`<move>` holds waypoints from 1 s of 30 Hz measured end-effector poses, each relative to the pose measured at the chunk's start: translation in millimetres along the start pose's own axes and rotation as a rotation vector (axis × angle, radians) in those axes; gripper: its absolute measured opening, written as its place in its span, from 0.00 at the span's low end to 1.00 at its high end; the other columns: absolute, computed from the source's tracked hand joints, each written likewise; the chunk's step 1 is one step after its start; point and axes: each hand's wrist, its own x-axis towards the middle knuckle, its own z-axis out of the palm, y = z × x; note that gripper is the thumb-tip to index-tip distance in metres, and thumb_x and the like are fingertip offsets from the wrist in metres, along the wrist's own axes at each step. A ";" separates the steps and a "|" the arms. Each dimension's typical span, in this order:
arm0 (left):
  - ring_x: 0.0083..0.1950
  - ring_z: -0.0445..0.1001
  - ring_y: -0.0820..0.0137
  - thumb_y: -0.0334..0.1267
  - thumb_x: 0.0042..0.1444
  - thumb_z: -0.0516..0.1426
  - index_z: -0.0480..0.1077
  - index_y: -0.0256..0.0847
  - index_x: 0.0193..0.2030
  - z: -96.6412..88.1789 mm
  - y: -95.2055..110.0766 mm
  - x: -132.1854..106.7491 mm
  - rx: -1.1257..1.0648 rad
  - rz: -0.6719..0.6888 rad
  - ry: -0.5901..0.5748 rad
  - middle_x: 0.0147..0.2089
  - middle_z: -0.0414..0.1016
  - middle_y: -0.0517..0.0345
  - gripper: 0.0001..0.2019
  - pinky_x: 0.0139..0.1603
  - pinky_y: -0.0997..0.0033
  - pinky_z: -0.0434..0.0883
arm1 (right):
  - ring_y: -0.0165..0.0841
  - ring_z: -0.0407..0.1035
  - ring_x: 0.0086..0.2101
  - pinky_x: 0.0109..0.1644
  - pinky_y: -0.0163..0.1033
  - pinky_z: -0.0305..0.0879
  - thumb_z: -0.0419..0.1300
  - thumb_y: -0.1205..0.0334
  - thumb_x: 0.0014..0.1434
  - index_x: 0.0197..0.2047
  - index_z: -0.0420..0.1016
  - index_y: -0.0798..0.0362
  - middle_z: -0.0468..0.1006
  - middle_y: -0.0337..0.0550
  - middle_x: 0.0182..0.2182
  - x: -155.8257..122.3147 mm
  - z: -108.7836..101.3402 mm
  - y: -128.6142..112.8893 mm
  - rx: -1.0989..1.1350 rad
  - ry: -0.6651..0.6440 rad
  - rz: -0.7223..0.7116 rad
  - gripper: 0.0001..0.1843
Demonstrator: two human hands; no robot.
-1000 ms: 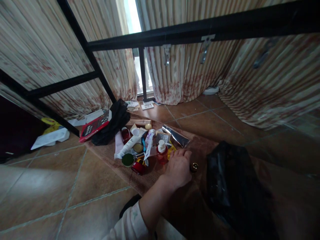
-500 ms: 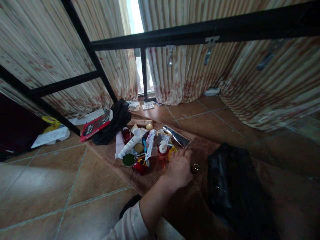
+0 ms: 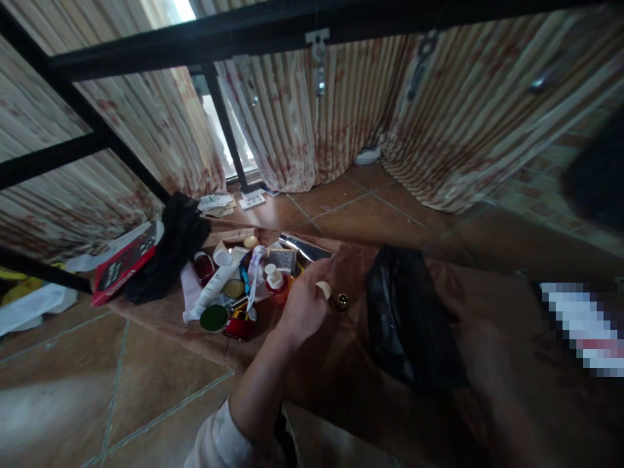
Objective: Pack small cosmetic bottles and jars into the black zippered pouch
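Our left hand [image 3: 306, 304] pinches a pale disc [image 3: 324, 290]; swinging leftward, we could topple the red bottle [image 3: 279, 294]; we cannot tell if our right hand [image 3: 478, 354] grips

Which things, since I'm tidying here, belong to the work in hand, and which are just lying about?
Work in hand, judging by the hands:
pale disc, at the left hand
black bag, by the dim right hand
probably the pump bottle, white tube, red jar

Apparently just lying about:
red book
papers
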 end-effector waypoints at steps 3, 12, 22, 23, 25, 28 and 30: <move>0.54 0.76 0.65 0.27 0.56 0.50 0.70 0.38 0.53 1.5 1.6 1.2 -0.299 0.031 0.101 0.52 0.78 0.50 0.18 0.61 0.58 0.71 | 0.42 0.75 0.31 0.33 0.42 0.65 0.53 0.60 0.54 0.43 0.81 0.50 0.82 0.51 0.32 -1.0 1.6 4.1 0.012 -0.036 0.053 0.18; 0.48 0.78 0.66 0.35 0.57 0.57 0.72 0.39 0.47 -1.1 6.3 2.4 -0.276 0.001 0.218 0.46 0.80 0.52 0.11 0.54 0.63 0.74 | 0.40 0.75 0.34 0.39 0.42 0.67 0.51 0.57 0.57 0.39 0.80 0.53 0.81 0.48 0.35 3.0 4.1 -0.3 0.069 -0.009 0.042 0.17; 0.56 0.74 0.62 0.27 0.51 0.52 0.69 0.40 0.54 -2.1 3.1 -1.4 -0.047 0.068 -0.034 0.54 0.76 0.51 0.22 0.59 0.60 0.69 | 0.39 0.75 0.34 0.38 0.41 0.65 0.50 0.55 0.60 0.40 0.80 0.53 0.81 0.48 0.34 1.1 4.0 1.4 0.086 0.007 0.019 0.19; 0.58 0.72 0.62 0.26 0.50 0.52 0.69 0.42 0.55 -2.9 4.9 -3.2 -0.016 0.104 -0.106 0.56 0.75 0.52 0.24 0.61 0.59 0.68 | 0.39 0.74 0.34 0.38 0.41 0.65 0.51 0.54 0.60 0.40 0.80 0.53 0.81 0.48 0.34 1.5 4.5 2.0 0.085 0.003 0.027 0.19; 0.59 0.72 0.62 0.24 0.48 0.51 0.68 0.43 0.56 -3.8 8.4 -6.1 0.082 0.174 -0.224 0.56 0.74 0.53 0.27 0.62 0.57 0.67 | 0.39 0.74 0.34 0.38 0.42 0.65 0.51 0.54 0.59 0.42 0.80 0.54 0.81 0.48 0.34 2.1 5.7 3.6 0.079 -0.012 0.038 0.19; 0.55 0.73 0.61 0.25 0.49 0.54 0.69 0.42 0.54 -2.7 9.4 -6.5 0.254 0.263 -0.263 0.53 0.75 0.52 0.24 0.59 0.56 0.69 | 0.41 0.75 0.36 0.40 0.42 0.65 0.50 0.55 0.59 0.44 0.79 0.54 0.81 0.49 0.35 2.7 6.9 5.4 0.082 -0.027 0.029 0.20; 0.53 0.74 0.59 0.27 0.52 0.56 0.69 0.40 0.53 -1.0 6.3 -4.9 0.342 0.289 -0.244 0.51 0.76 0.50 0.20 0.56 0.55 0.70 | 0.42 0.75 0.36 0.40 0.43 0.65 0.50 0.55 0.59 0.44 0.79 0.54 0.82 0.49 0.35 2.6 6.9 5.7 0.088 -0.030 0.029 0.20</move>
